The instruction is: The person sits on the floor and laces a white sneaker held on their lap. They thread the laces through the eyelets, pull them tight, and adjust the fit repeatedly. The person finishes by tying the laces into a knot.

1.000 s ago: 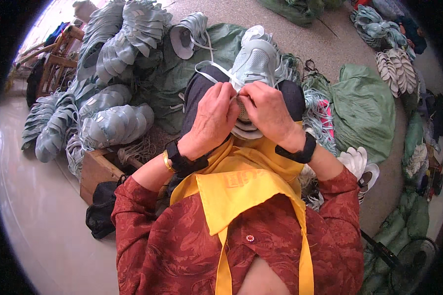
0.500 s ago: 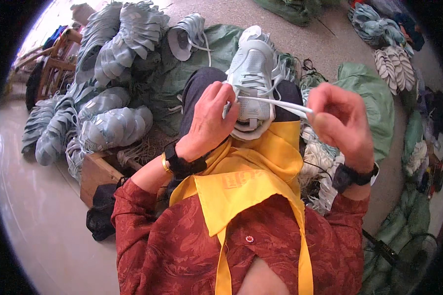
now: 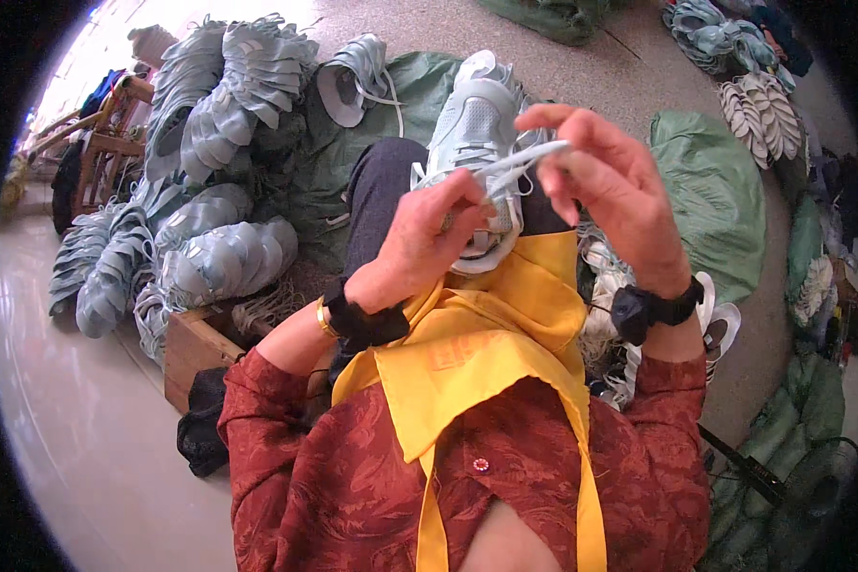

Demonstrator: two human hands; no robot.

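Observation:
A pale grey-blue lace-up sneaker (image 3: 477, 110) rests on my lap between my knees, its heel toward me. My left hand (image 3: 424, 229) is closed, thumb and fingers pinching a pale shoelace (image 3: 524, 160) just above the shoe's tongue. From there the lace slants up to my right hand (image 3: 615, 181). That hand is raised to the right of the shoe, its index finger reaching out and the lace at its thumb and fingers; the exact grip there is partly blurred. More lacing crosses the front of the shoe, partly hidden behind my hands.
Stacks of pale blue shoe uppers (image 3: 229, 110) lie at left, beside a wooden box (image 3: 195, 357). A single upper (image 3: 353, 81) sits on green sheeting behind. At right are a green sack (image 3: 710, 210) and bundled white uppers (image 3: 758, 119). A yellow apron (image 3: 486, 367) covers my lap.
My right hand has moved up and left, closer to the shoe, and its fingers have spread. The lace, pulled straight rightward before, now rises in a shorter slant. My left hand has shifted slightly down.

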